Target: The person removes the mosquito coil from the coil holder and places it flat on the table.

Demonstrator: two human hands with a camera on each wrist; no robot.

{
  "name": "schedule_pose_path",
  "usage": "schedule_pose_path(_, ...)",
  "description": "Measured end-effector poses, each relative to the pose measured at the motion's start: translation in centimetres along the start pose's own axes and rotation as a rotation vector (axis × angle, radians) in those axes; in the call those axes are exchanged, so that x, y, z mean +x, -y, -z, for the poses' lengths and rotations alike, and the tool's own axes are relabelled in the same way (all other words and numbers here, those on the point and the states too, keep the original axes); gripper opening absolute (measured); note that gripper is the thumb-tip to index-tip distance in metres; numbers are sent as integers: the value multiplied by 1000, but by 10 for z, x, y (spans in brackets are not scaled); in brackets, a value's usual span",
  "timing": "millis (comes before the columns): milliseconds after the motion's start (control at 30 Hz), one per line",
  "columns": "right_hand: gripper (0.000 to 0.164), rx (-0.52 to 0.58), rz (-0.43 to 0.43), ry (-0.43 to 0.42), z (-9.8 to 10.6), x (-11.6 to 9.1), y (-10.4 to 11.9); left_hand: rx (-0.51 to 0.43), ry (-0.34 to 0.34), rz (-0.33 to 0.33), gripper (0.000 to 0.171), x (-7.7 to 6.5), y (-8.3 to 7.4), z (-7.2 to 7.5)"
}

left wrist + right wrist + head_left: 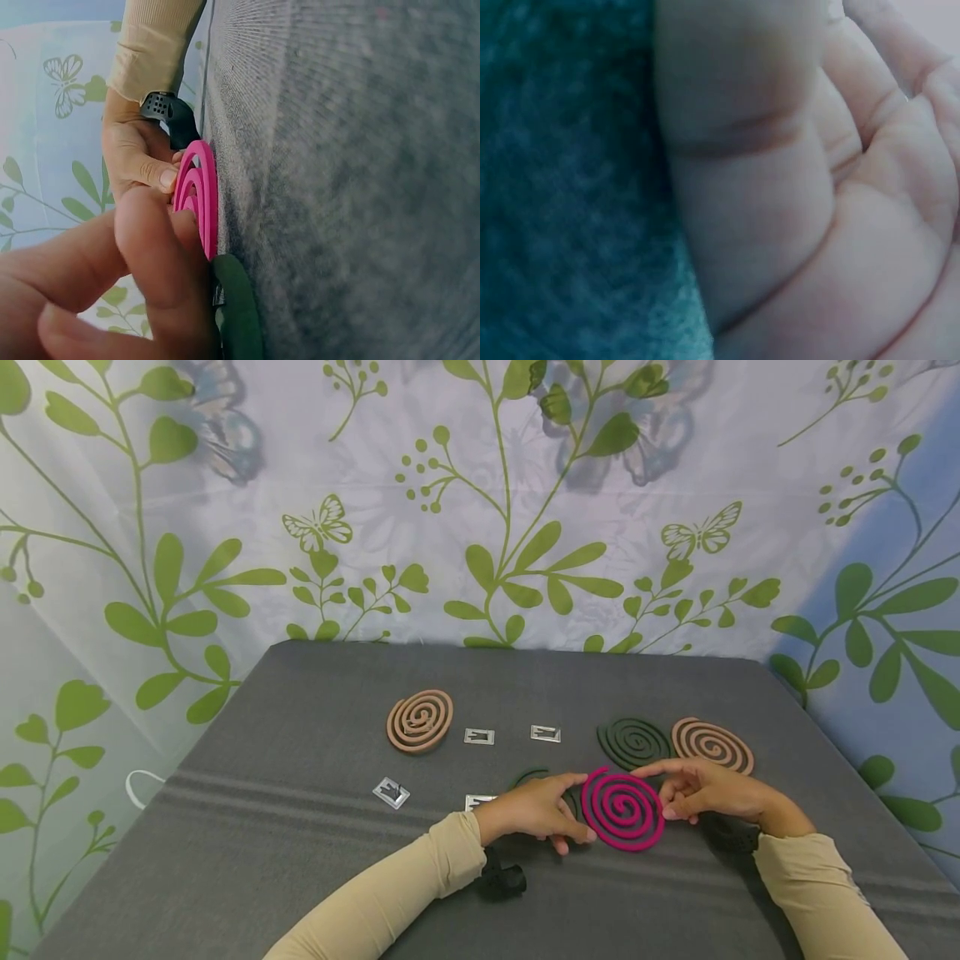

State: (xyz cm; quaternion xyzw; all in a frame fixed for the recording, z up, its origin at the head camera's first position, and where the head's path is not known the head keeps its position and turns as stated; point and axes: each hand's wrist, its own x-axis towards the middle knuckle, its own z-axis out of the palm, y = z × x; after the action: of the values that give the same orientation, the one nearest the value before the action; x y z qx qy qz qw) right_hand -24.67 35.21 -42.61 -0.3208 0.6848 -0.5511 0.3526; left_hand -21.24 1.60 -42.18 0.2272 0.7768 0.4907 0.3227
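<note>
A pink mosquito coil [622, 810] lies flat between the two hands, low over or on the grey table. My left hand [536, 810] holds its left edge, index fingertip at the top and thumb lower down. On the opposite side, my right hand [701, 792] grips the right edge with thumb and index finger. A dark green coil [534, 772] is partly hidden beneath the left hand. In the left wrist view the pink coil [199, 176] appears edge-on beside a green coil [238, 307]. The right wrist view shows mostly the palm [885, 225], with no coil visible.
Behind the hands lie another dark green coil [636, 742] and a tan coil [712, 742]. A second tan coil [420, 720] is farther left. Several small metal stands [478, 737] are spread over the grey table [285, 860]. A leaf-patterned curtain [450, 543] hangs behind.
</note>
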Motion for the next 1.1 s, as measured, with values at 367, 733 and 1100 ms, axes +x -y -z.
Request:
schedule_pose_path(367,52,-124,-193,-186,-2,-3,6,-75,33,-28,81,-3,-1,2)
schedule_pose_path(733,48,-196,-223,-273,-7,-4,15,7,134,-132,49,-7,-9,12)
schedule_pose_path(1100,32,-141,-22,-246,-11,1,26,42,181,-211,47,-16,-14,39)
